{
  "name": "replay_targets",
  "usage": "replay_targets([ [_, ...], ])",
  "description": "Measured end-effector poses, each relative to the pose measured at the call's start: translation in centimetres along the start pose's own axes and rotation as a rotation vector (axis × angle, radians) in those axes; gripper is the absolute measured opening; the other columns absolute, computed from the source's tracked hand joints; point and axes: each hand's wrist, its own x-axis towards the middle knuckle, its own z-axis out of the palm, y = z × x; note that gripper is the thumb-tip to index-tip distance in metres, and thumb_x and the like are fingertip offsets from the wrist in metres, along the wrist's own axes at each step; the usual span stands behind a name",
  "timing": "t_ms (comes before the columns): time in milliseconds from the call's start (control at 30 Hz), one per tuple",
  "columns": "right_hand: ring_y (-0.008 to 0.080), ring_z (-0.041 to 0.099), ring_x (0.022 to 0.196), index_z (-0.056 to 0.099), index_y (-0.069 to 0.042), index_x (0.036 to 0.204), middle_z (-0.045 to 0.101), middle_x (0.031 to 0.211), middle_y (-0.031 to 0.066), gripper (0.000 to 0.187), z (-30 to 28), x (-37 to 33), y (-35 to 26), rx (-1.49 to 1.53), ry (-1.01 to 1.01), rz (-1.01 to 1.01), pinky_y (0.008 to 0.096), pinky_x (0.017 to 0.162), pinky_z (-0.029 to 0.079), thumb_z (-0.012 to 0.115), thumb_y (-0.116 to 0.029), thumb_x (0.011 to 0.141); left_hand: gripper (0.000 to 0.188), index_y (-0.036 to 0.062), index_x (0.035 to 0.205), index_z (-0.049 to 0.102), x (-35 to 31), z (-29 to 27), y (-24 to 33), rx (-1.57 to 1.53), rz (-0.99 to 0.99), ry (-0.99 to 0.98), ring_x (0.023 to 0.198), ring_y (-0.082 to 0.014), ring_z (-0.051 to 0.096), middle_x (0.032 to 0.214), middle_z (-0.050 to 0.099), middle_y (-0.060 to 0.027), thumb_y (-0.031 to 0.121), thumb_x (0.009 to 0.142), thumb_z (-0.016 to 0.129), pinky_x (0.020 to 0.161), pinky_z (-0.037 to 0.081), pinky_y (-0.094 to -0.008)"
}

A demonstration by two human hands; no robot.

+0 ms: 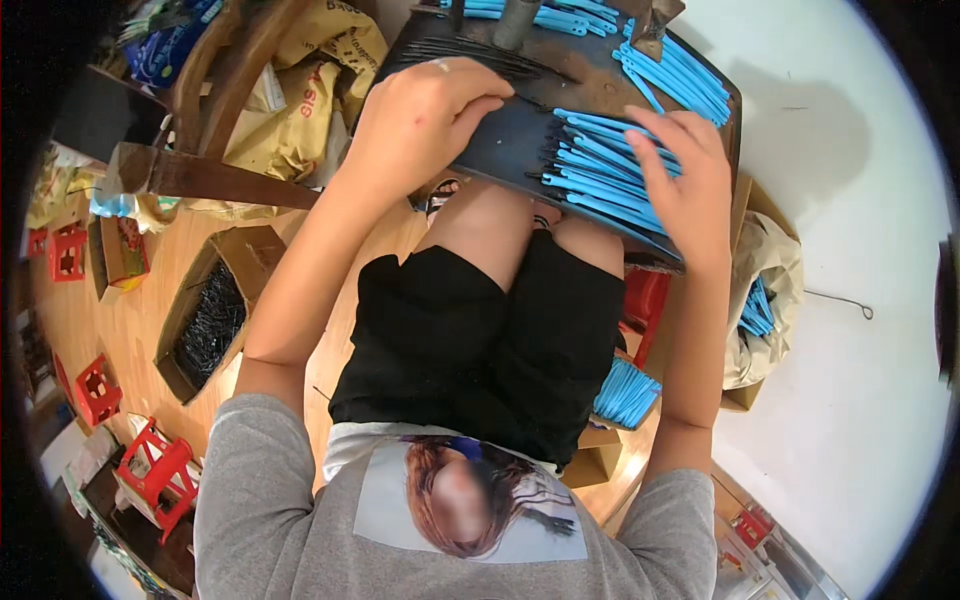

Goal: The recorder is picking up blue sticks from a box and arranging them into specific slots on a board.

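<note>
My left hand (425, 120) is over the left part of a dark work table (497, 160). Its thumb and fingertips are pinched together at one end of a thin black rod (535, 102). Behind those fingers lies a bunch of similar black rods (470, 52). My right hand (688, 170) is at the table's right side, thumb and forefinger apart, over a pile of light-blue plastic strips (600, 165) with black tips at their left ends. Whether its fingertips touch a strip I cannot tell.
More blue strips (675, 75) lie at the table's back right, near a metal post (517, 25). A lined box (765, 270) with blue strips stands right. On the floor at left are a carton of black pieces (210, 320) and red stools (158, 470). A wooden chair frame (215, 178) stands left.
</note>
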Motion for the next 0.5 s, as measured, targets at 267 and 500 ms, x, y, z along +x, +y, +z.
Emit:
replay_targets([
  [267,0.0227,0.059,0.08,0.064,-0.004,0.096,0.063,0.089,0.0113,0.019,0.5,-1.2,3.5,-0.048,0.267,0.454,0.0306,0.073,0.046,0.055,-0.016,0.085,0.019,0.0045,0.094,0.063,-3.1,-10.8,-0.2,0.385,-0.086,0.537,0.092,-0.0217,0.059,0.096,0.063,-0.0078,0.008,0.075,0.063,0.072,0.048,-0.0338],
  [500,0.0174,0.059,0.077,0.063,-0.003,0.098,0.064,0.085,0.0097,0.024,1.5,-2.2,5.2,-0.003,0.394,0.429,0.0283,0.067,0.045,0.056,-0.022,0.085,0.087,-0.001,0.131,0.022,-3.6,-20.0,-7.5,0.865,-0.431,0.869,0.121,-0.041,0.027,0.13,0.024,-0.0287,0.026,0.065,0.071,0.092,0.036,-0.0443],
])
